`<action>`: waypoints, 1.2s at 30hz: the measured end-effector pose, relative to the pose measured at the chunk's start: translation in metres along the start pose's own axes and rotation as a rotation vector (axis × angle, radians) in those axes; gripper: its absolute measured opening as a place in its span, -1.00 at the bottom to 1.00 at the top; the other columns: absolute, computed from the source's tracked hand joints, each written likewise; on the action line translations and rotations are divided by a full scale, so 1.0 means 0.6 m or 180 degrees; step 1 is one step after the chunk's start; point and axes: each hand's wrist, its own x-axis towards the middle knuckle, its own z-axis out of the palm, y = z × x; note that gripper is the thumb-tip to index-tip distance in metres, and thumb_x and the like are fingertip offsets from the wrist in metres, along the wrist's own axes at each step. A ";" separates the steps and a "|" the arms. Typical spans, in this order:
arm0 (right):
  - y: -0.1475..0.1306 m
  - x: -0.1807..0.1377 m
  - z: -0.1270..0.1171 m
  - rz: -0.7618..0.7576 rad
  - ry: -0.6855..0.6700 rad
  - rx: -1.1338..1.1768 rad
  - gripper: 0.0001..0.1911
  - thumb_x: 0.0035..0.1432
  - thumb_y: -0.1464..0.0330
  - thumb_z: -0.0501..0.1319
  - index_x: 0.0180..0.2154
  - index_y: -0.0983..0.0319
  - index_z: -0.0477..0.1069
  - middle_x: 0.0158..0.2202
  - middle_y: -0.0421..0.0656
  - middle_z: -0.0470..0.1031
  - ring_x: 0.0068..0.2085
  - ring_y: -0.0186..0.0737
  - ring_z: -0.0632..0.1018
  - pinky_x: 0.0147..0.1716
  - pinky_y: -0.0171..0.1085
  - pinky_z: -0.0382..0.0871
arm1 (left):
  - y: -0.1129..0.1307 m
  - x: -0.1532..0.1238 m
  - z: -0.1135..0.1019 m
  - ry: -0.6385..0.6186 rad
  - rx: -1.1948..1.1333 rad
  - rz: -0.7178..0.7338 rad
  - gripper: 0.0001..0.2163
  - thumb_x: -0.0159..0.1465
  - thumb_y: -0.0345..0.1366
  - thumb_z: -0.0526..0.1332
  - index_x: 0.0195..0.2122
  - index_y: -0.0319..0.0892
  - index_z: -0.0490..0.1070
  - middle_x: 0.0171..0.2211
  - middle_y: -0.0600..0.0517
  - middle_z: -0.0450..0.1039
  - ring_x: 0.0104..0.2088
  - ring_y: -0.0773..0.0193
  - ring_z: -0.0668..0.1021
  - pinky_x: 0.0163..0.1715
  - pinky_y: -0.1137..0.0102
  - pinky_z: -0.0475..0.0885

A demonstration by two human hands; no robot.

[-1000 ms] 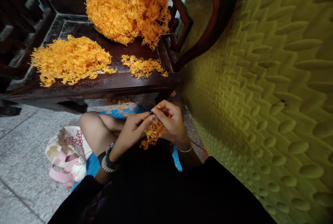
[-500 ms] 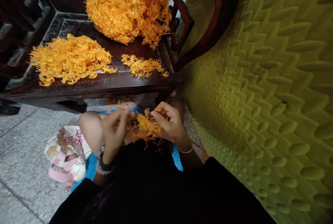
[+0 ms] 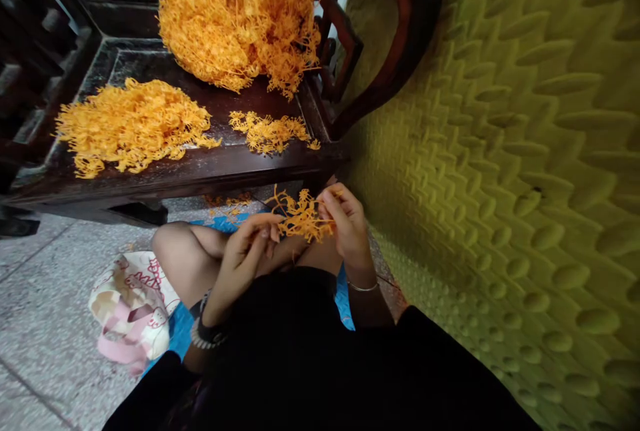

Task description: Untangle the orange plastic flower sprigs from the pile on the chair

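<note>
Clump [image 3: 304, 219] of orange strands is hanging above the legs [image 3: 187, 257].
Right hand [image 3: 346, 223] is tilting inward, pinching the clump's edge between thumb and fingers; left hand [image 3: 245, 244] is slanting toward its other edge, fingers bending narrowly, whether gripping I cannot tell.

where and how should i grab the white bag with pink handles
Take the white bag by its pink handles, probably from above on the wearer's side: they flop loosely out that way, while its body looks soft and slumped, likely harder to hold.
</note>
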 end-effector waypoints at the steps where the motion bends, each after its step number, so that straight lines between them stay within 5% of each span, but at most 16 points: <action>1: -0.002 0.000 0.004 0.0009 -0.0080 -0.0012 -0.78 0.19 0.18 0.21 -0.38 0.18 0.35 -0.54 -0.32 0.18 -0.53 -0.42 0.21 -0.53 -0.37 0.10 | -0.004 0.003 0.011 -0.0024 -0.0024 -0.0047 -0.78 0.39 -0.16 0.05 -0.07 -0.10 0.39 -0.43 0.08 0.34 -0.47 0.36 0.39 -0.46 0.44 0.33; 8: -0.018 -0.005 0.005 0.0165 -0.0826 -0.0019 -0.84 0.09 0.29 0.28 -0.34 0.18 0.32 -0.44 -0.28 0.30 -0.44 -0.38 0.34 -0.45 -0.37 0.23 | -0.004 0.026 0.014 -0.0390 0.0682 0.0321 -0.61 0.26 -0.12 0.23 0.09 -0.10 0.31 -0.54 0.18 0.11 -0.53 0.37 0.23 -0.50 0.44 0.15; 14: -0.011 -0.007 -0.005 0.0335 -0.0774 0.0285 -0.82 0.13 0.27 0.24 -0.28 0.16 0.27 -0.51 -0.33 0.24 -0.53 -0.41 0.29 -0.53 -0.40 0.17 | -0.001 0.029 0.015 -0.0408 0.0939 0.0106 -0.77 0.24 -0.16 0.26 -0.17 -0.17 0.51 -0.63 0.20 0.09 -0.61 0.43 0.16 -0.57 0.45 0.06; 21: -0.013 -0.016 0.001 0.0049 -0.1021 0.0317 -0.89 0.12 0.35 0.23 -0.35 0.19 0.29 -0.49 -0.31 0.27 -0.52 -0.43 0.30 -0.51 -0.40 0.20 | 0.000 0.026 0.017 -0.0638 0.0772 0.0265 -0.44 0.24 -0.25 0.24 0.22 -0.08 0.03 -0.52 0.19 0.23 -0.57 0.38 0.31 -0.54 0.47 0.19; 25: -0.002 -0.011 0.000 0.0097 -0.0955 0.0341 -0.88 0.10 0.35 0.24 -0.36 0.20 0.29 -0.50 -0.31 0.26 -0.52 -0.44 0.27 -0.53 -0.40 0.14 | 0.011 0.037 0.006 -0.0945 0.1785 0.0411 -0.84 0.30 -0.17 0.15 -0.19 -0.13 0.34 -0.53 0.14 0.30 -0.55 0.35 0.36 -0.50 0.45 0.19; 31: 0.006 -0.005 -0.012 0.0285 -0.0554 0.0213 -0.84 0.07 0.32 0.26 -0.36 0.18 0.27 -0.57 -0.36 0.17 -0.59 -0.43 0.17 -0.59 -0.39 0.04 | 0.017 0.033 -0.007 -0.0883 0.1948 0.0511 -0.79 0.35 -0.21 0.09 -0.43 -0.13 0.24 -0.58 0.16 0.26 -0.57 0.36 0.35 -0.51 0.46 0.18; 36: -0.021 -0.023 -0.018 0.0624 -0.1213 0.0887 -0.69 0.05 0.26 0.30 -0.40 0.16 0.15 -0.62 -0.40 0.07 -0.61 -0.44 0.07 -0.59 -0.37 -0.02 | 0.052 -0.003 -0.036 -0.0384 0.1656 0.1324 -0.79 0.31 -0.39 0.15 -0.49 -0.14 0.22 -0.62 0.17 0.23 -0.61 0.42 0.30 -0.56 0.47 0.19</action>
